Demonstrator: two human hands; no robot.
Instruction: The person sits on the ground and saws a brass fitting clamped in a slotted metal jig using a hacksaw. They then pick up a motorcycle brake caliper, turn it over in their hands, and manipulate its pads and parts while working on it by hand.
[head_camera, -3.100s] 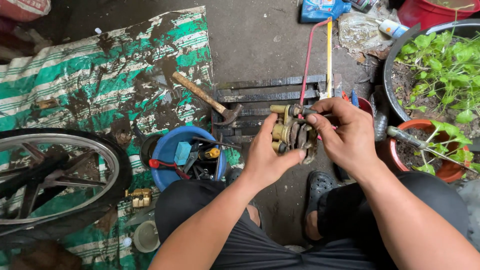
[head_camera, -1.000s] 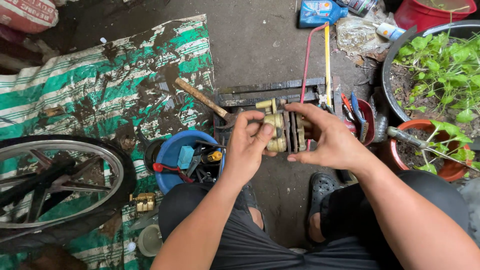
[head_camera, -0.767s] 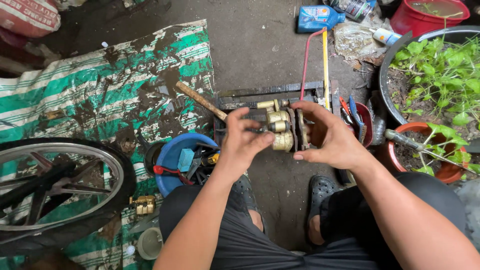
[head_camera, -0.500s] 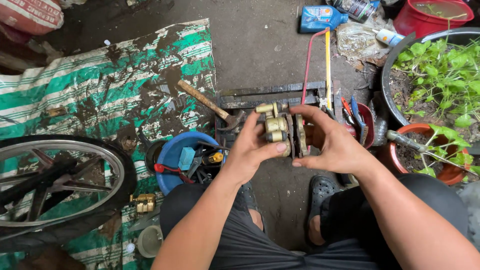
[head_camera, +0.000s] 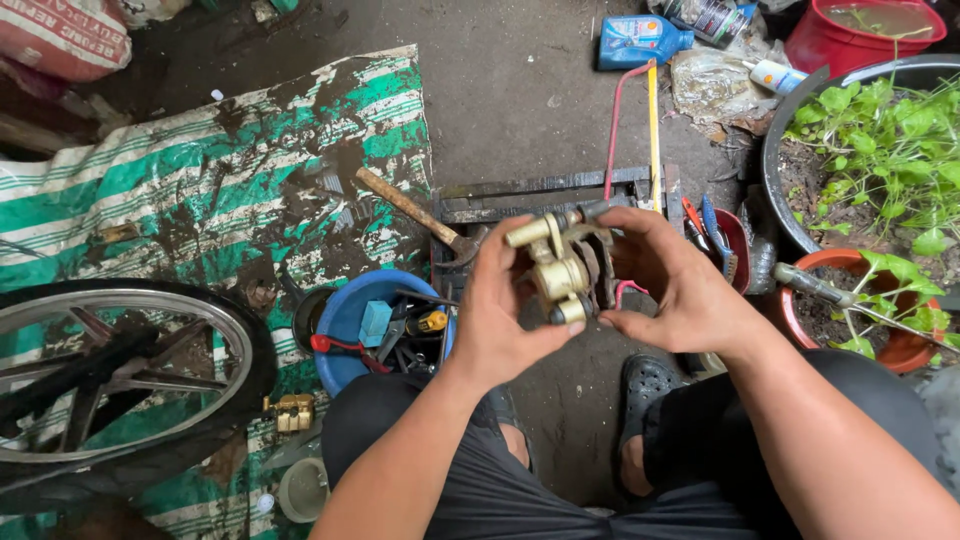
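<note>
I hold a gold-coloured brake caliper in front of me with both hands. My left hand grips its left side, thumb under the bottom. My right hand cups its right side, where dark brake pads show between the fingers. The caliper hangs above my knees and a dark slatted crate on the ground.
A hammer lies on the crate's left. A blue bowl of tools sits by my left knee. A wheel rests on a green striped tarp. A hacksaw, an oil bottle, a red bucket and potted plants stand at right.
I have turned the caliper in my hands; the left hand shifted from covering its front to gripping its side. The view drifted slightly.
</note>
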